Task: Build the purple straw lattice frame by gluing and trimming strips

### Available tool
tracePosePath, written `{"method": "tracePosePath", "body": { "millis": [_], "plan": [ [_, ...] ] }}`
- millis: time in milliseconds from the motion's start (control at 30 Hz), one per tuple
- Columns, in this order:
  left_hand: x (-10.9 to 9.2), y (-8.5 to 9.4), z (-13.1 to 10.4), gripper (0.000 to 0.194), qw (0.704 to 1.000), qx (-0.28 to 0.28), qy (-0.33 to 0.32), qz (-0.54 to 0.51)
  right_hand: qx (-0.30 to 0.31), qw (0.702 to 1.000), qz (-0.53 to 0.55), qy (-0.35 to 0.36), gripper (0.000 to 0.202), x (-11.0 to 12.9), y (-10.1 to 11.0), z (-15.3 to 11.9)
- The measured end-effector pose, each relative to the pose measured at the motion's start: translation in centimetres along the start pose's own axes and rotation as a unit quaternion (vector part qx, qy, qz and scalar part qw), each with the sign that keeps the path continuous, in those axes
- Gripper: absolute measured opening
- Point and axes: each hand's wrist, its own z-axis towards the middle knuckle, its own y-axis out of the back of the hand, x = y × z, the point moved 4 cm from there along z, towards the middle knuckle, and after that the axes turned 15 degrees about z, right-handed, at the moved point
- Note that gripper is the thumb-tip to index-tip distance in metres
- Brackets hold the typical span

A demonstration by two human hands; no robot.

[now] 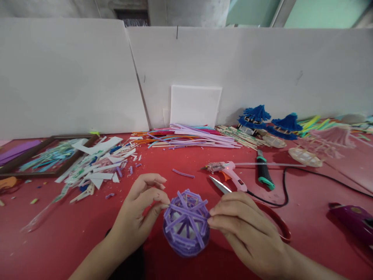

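A round purple object (186, 223) made of fuzzy strips sits on the red table near its front, with several strips crossing over its top like spokes. My left hand (145, 210) is at its upper left, thumb and index fingertip pinched on the end of a crossing purple strip. On the other side my right hand (247, 229) pinches the opposite end of a strip, thumb against fingers. Scissors (220, 184) lie partly beneath my right hand, their red handle showing beyond it. Behind the object lies a short loose purple strip (183, 173).
A pink glue gun (233, 175) and black-green cutter (264, 171) lie right of centre. Colourful strips (192, 137) line the back before a white panel (247, 66). White scraps (101, 163) and a brown frame (43, 175) are left; blue-roofed models (256, 116) and a purple tool (352, 221) right.
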Motion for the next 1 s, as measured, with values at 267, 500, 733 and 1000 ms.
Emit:
{"method": "tracePosePath", "body": {
  "millis": [267, 500, 733, 1000],
  "plan": [
    [-0.2, 0.0, 0.2, 0.02, 0.999, 0.038, 0.022, -0.022, -0.005, 1.0, 0.016, -0.011, 0.026, -0.3, -0.1, -0.3],
    [-0.8, -0.1, -0.3, 0.015, 0.995, 0.066, 0.014, -0.076, -0.014, 0.999, 0.003, -0.041, 0.023, -0.8, 0.0, -0.6],
    [-2.0, 0.2, -1.1, 0.019, 0.995, 0.041, -0.06, -0.072, -0.033, 0.998, 0.011, -0.05, 0.019, -1.7, 0.2, -0.6],
    [-1.9, -0.2, -1.3, 0.018, 0.995, 0.046, -0.077, -0.034, -0.018, 0.999, 0.032, -0.02, 0.022, -1.9, 0.1, -0.8]
  ]
}}
